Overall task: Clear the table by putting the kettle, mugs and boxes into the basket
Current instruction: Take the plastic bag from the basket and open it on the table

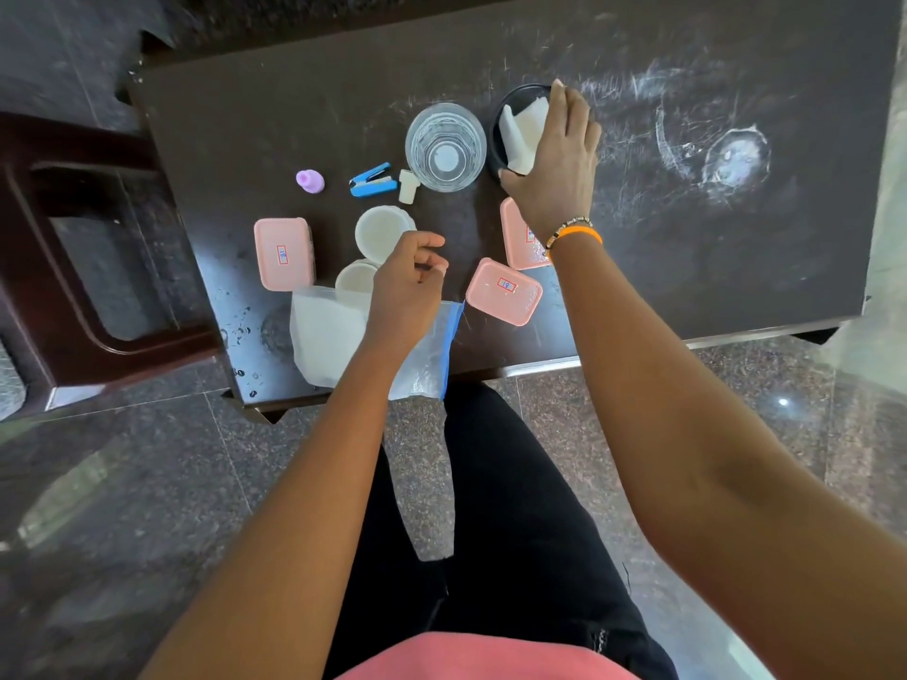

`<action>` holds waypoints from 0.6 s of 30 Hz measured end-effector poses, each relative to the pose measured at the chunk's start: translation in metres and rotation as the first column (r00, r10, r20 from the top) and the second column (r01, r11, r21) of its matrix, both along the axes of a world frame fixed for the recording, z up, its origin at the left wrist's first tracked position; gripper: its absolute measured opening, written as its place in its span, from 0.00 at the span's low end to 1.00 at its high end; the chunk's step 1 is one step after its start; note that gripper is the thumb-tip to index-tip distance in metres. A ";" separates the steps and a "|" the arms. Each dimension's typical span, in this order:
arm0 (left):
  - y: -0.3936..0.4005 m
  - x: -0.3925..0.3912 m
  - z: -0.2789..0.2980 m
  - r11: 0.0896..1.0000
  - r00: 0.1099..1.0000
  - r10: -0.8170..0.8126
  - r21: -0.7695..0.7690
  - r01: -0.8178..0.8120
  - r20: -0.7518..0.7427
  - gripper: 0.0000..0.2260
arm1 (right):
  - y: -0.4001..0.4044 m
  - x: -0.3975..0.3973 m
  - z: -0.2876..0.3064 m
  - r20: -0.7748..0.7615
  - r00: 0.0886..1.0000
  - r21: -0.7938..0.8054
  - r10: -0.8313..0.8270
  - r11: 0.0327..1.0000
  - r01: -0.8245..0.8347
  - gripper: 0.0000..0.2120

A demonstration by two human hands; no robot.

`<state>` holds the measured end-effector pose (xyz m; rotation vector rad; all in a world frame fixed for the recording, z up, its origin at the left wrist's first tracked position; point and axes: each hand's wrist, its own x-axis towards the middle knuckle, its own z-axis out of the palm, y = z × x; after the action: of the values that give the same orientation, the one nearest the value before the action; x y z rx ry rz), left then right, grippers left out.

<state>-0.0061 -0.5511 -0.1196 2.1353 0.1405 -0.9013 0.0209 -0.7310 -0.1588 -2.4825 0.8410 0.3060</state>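
The right hand (554,159) reaches to the far middle of the dark worktop (736,247) and lies over the black bowl (498,135), thumb at its near rim and fingers spread across the far side, so its grip looks to be closing on the bowl from above; white paper (522,127) sits inside it. Whether the bowl has left the surface cannot be told. The left hand (410,282) hovers nearer, fingers loosely curled around nothing, above the zip bag (432,355) with the blue seal that hangs partly over the near edge, probably waiting to take the next piece.

Of the things to be cleared, three pink boxes remain on the worktop: the left pink box (283,253) lies flat well left of the hands, the near pink box (504,292) sits tilted between the two arms, and the third pink box (520,238) is half hidden under the right wrist. No kettle, mug or basket is in view, so the basket must stand somewhere outside the frame.

A clear glass tumbler (445,147) stands just left of the bowl, with a blue stapler (373,180), a small white cap (408,186) and a purple cap (310,181) in a row to its left. Two white round lids (383,230) overlap beside the left hand, next to white folded paper (324,331)
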 end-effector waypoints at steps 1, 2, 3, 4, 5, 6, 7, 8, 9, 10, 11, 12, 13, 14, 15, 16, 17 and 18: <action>0.001 -0.001 0.000 1.000 1.000 -0.002 0.000 0.002 -0.003 0.12 | 0.001 0.000 0.001 -0.011 1.000 0.008 0.000 1.000 0.001 0.44; 0.002 -0.001 0.000 1.000 1.000 -0.004 -0.001 0.004 -0.007 0.12 | 0.002 -0.002 0.003 -0.020 1.000 0.014 -0.003 1.000 0.003 0.45; 0.002 -0.002 0.000 1.000 1.000 -0.007 -0.003 0.007 -0.011 0.12 | 0.004 -0.004 0.005 -0.024 1.000 0.012 -0.008 1.000 0.008 0.45; 0.003 -0.003 0.000 1.000 1.000 -0.010 -0.003 0.010 -0.015 0.12 | 0.007 -0.007 0.008 -0.015 1.000 0.001 -0.017 1.000 0.017 0.45; 0.005 -0.005 0.000 1.000 1.000 -0.013 0.001 0.013 -0.021 0.12 | 0.011 -0.011 0.011 0.011 0.999 -0.015 -0.033 0.999 0.033 0.43; 0.007 -0.007 0.000 1.000 0.999 -0.014 0.007 0.014 -0.030 0.12 | 0.016 -0.016 0.015 0.051 0.997 -0.035 -0.056 0.998 0.058 0.40; 0.009 -0.009 -0.001 1.000 0.999 -0.017 0.013 0.017 -0.043 0.12 | 0.021 -0.022 0.019 0.108 0.991 -0.058 -0.080 0.995 0.086 0.35; 0.012 -0.012 -0.002 0.999 0.998 -0.024 0.021 0.025 -0.057 0.12 | 0.028 -0.029 0.023 0.180 0.979 -0.073 -0.096 0.991 0.110 0.30; 0.016 -0.016 -0.004 0.999 0.997 -0.037 0.030 0.039 -0.074 0.12 | 0.036 -0.036 0.026 0.259 0.960 -0.064 -0.102 0.990 0.122 0.25; 0.020 -0.020 -0.005 0.998 0.994 -0.053 0.039 0.057 -0.094 0.12 | 0.044 -0.044 0.029 0.329 0.939 -0.022 -0.097 0.994 0.110 0.19; 0.026 -0.024 -0.008 0.996 0.991 -0.069 0.045 0.075 -0.117 0.12 | 0.053 -0.052 0.031 0.371 0.925 0.044 -0.080 0.997 0.068 0.14; 0.031 -0.029 -0.011 0.995 0.987 -0.078 0.055 0.087 -0.142 0.12 | 0.064 -0.061 0.032 0.373 0.927 0.111 -0.044 0.994 0.002 0.11; 0.038 -0.033 -0.014 0.994 0.983 -0.077 0.068 0.089 -0.166 0.12 | 0.075 -0.069 0.031 0.346 0.938 0.167 0.010 0.983 -0.072 0.09; 0.045 -0.037 -0.017 0.993 0.980 -0.063 0.081 0.080 -0.187 0.13 | 0.086 -0.078 0.030 0.304 0.950 0.216 0.071 0.966 -0.141 0.08; 0.052 -0.041 -0.019 0.994 0.979 -0.043 0.092 0.063 -0.201 0.13 | 0.096 -0.085 0.026 0.251 0.958 0.257 0.135 0.945 -0.201 0.08; 0.058 -0.045 -0.022 0.994 0.978 -0.022 0.098 0.044 -0.208 0.13 | 0.105 -0.092 0.022 0.183 0.961 0.287 0.208 0.923 -0.254 0.08; 0.066 -0.048 -0.024 0.994 0.977 -0.002 0.103 0.024 -0.212 0.13 | 0.114 -0.097 0.016 0.099 0.954 0.309 0.285 0.902 -0.301 0.09; 0.072 -0.051 -0.026 0.994 0.975 0.013 0.107 0.011 -0.220 0.13 | 0.121 -0.101 0.010 0.005 0.937 0.328 0.349 0.885 -0.331 0.10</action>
<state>-0.0574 -0.4787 -0.1453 2.1273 0.3091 -1.1522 -0.0806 -0.6100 -0.1483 -2.3026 0.3297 0.5874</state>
